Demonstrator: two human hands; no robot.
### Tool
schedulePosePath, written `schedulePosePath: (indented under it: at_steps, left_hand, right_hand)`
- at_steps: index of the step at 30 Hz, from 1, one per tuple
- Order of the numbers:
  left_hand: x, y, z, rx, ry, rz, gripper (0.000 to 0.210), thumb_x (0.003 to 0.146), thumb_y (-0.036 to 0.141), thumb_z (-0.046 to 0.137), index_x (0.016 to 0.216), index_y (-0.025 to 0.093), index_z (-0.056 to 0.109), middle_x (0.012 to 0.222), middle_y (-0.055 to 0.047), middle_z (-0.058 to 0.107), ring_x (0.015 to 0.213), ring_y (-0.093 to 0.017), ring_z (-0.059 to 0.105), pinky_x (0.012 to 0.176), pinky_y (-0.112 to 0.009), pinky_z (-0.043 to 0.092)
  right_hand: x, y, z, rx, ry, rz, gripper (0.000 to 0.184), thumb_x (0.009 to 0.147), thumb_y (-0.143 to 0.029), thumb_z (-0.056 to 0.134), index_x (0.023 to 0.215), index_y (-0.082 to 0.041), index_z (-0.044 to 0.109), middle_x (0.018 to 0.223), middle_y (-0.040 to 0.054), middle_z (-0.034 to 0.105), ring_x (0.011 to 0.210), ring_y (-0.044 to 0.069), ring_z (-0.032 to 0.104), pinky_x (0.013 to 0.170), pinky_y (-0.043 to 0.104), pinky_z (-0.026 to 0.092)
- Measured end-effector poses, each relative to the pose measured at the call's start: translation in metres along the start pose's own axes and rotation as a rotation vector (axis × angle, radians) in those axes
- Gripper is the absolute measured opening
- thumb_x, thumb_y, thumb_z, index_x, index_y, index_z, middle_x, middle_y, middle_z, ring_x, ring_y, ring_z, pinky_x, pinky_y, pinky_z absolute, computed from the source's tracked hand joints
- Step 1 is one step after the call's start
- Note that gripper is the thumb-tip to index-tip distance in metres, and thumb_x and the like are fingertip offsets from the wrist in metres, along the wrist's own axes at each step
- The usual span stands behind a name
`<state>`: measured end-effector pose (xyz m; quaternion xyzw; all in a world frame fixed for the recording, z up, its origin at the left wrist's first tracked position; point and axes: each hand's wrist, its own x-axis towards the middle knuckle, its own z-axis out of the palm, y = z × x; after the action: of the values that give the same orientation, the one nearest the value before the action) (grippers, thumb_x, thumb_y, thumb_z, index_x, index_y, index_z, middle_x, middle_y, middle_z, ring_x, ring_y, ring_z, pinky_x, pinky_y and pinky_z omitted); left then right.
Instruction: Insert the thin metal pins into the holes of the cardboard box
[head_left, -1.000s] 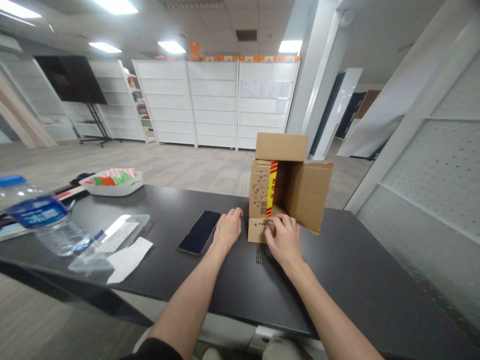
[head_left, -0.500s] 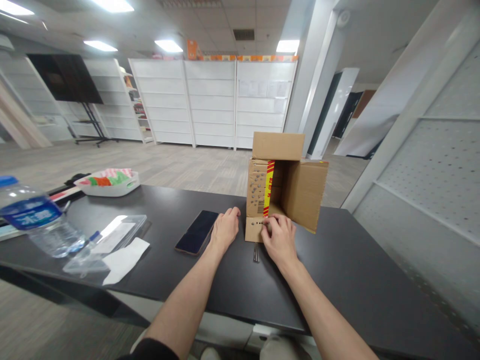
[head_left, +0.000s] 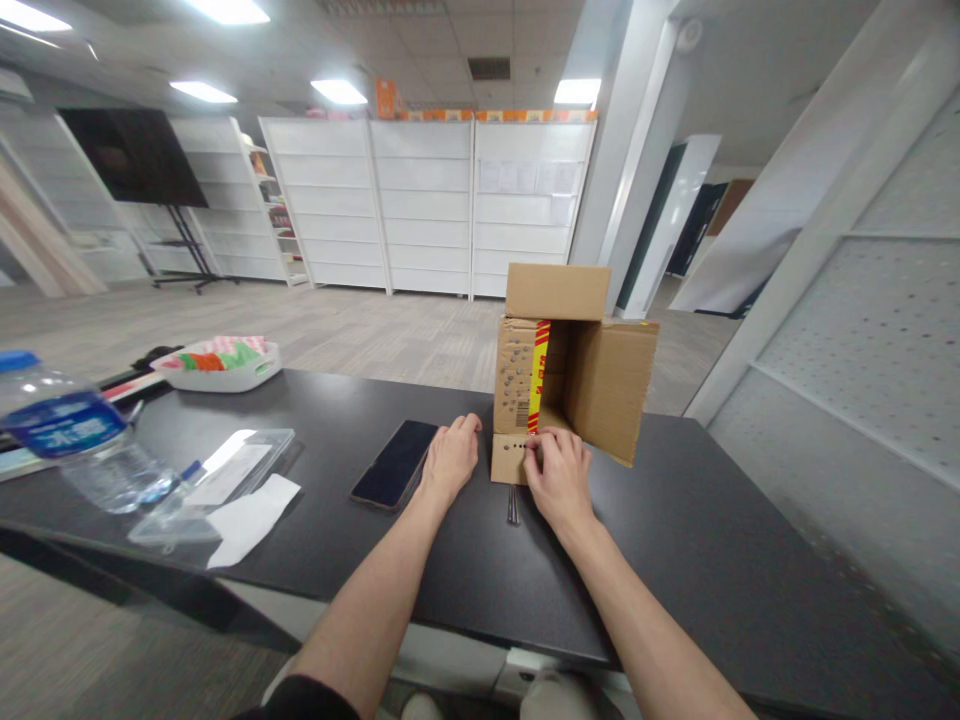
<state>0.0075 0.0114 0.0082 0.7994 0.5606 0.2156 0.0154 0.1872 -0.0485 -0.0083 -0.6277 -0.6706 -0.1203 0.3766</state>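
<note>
A cardboard box (head_left: 514, 385) stands on its side on the dark table, with its opening facing me. Grey screw or nail heads dot its left flap, and the lower flap (head_left: 508, 465) has a row of small dark holes. At that lower flap, the thumb and fingers of my right hand (head_left: 559, 470) are pinched together; what they hold is hidden. Several thin metal screws or nails (head_left: 513, 507) lie just in front of the flap. My left hand (head_left: 450, 455) rests on the table between the phone (head_left: 395, 465) and the box, fingers loosely bent, holding nothing visible.
On the left are a water bottle (head_left: 75, 440), a clear plastic case (head_left: 247, 460), a white paper piece (head_left: 251, 520) and a white basket (head_left: 225, 377) of colourful items. The box's right flap (head_left: 619, 390) sticks outward. A perforated panel (head_left: 877, 340) stands right of the table.
</note>
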Motion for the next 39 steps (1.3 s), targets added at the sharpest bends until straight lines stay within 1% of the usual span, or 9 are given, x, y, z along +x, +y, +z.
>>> schedulePosePath:
  at_steps: [6, 16, 25, 31, 35, 39]
  left_hand:
    - [0.0001, 0.0006, -0.0006, -0.003, 0.005, 0.004, 0.026, 0.099, 0.016, 0.036, 0.110, 0.023, 0.059, 0.110, -0.005, 0.068, 0.098, -0.018, 0.066, 0.091, -0.031, 0.045]
    - [0.0003, -0.0021, 0.0018, -0.008, 0.002, 0.006, 0.025, 0.099, 0.016, 0.036, 0.109, 0.022, 0.058, 0.110, -0.005, 0.068, 0.098, -0.018, 0.066, 0.090, -0.031, 0.045]
    - [-0.0001, -0.0005, -0.0005, -0.015, -0.007, -0.004, 0.024, 0.099, 0.016, 0.038, 0.109, 0.023, 0.059, 0.110, -0.005, 0.068, 0.096, -0.018, 0.066, 0.090, -0.031, 0.045]
    - [0.0002, -0.0007, 0.0002, -0.001, -0.003, -0.005, 0.026, 0.099, 0.016, 0.036, 0.109, 0.023, 0.059, 0.110, -0.004, 0.068, 0.096, -0.018, 0.066, 0.089, -0.031, 0.045]
    - [0.0002, -0.0004, -0.0001, -0.005, 0.004, 0.001, 0.025, 0.099, 0.016, 0.036, 0.109, 0.023, 0.059, 0.110, -0.005, 0.069, 0.096, -0.018, 0.066, 0.089, -0.031, 0.045]
    - [0.0000, 0.0001, -0.0006, -0.012, 0.003, 0.002, 0.025, 0.099, 0.016, 0.037, 0.109, 0.024, 0.059, 0.110, -0.005, 0.068, 0.096, -0.018, 0.066, 0.089, -0.031, 0.045]
  right_hand:
    - [-0.0006, 0.0012, 0.0036, -0.001, 0.063, -0.029, 0.009, 0.092, -0.020, 0.052, 0.092, -0.021, 0.062, 0.108, 0.0101, 0.067, 0.100, 0.028, 0.053, 0.084, 0.039, 0.036]
    - [-0.0007, -0.0018, -0.0001, 0.052, 0.099, -0.060, 0.008, 0.094, -0.022, 0.051, 0.093, -0.021, 0.059, 0.105, 0.0094, 0.068, 0.097, 0.027, 0.053, 0.083, 0.039, 0.035]
    - [-0.0020, -0.0051, -0.0053, 0.082, 0.125, -0.086, 0.010, 0.096, -0.022, 0.049, 0.092, -0.021, 0.057, 0.091, 0.0068, 0.068, 0.090, 0.025, 0.056, 0.082, 0.038, 0.034]
    - [-0.0018, -0.0031, -0.0027, 0.123, 0.128, -0.079, 0.008, 0.092, -0.020, 0.049, 0.089, -0.021, 0.056, 0.086, 0.0052, 0.067, 0.085, 0.024, 0.057, 0.080, 0.036, 0.034]
    - [-0.0019, -0.0024, -0.0017, 0.136, 0.130, -0.088, 0.008, 0.091, -0.019, 0.050, 0.090, -0.020, 0.058, 0.087, 0.0053, 0.067, 0.085, 0.023, 0.058, 0.081, 0.036, 0.035]
    - [-0.0023, -0.0014, -0.0009, 0.127, 0.121, -0.100, 0.014, 0.091, -0.017, 0.050, 0.096, -0.020, 0.063, 0.089, 0.0060, 0.069, 0.086, 0.024, 0.059, 0.080, 0.036, 0.036]
